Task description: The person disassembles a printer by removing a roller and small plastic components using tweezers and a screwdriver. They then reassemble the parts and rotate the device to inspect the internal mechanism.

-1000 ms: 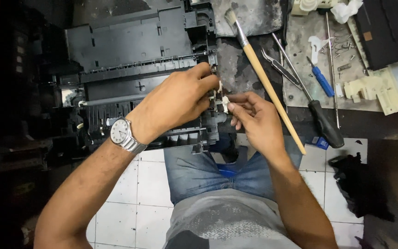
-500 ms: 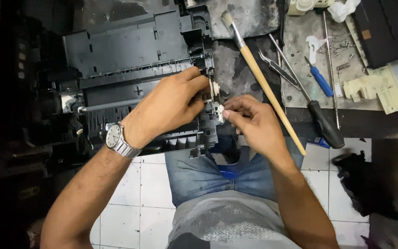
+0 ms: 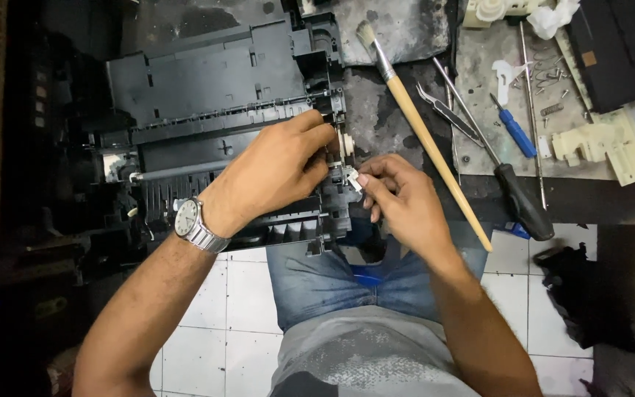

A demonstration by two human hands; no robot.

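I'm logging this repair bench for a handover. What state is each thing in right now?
Black printer chassis: opened up, cover off, insides exposed.
Small white part: pinched in the right hand at the chassis edge.
Left hand: resting on the chassis, fingers at its right end.
Paintbrush: lying flat, unused.
Black-handled screwdriver: lying on the bench.
Blue screwdriver: lying loose.
Cream plastic assembly: removed, set aside.

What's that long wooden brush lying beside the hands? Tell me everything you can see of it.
The brush has a long, pale wooden handle, a short metal collar and a small tuft of light, dusty bristles. It lies flat and slantwise on the stained dark work surface, bristles at the far end, handle tip pointing toward the person and reaching just over the near edge. It sits between the black plastic machine body and the tweezers. Neither hand holds it; the right hand is just beside its handle.
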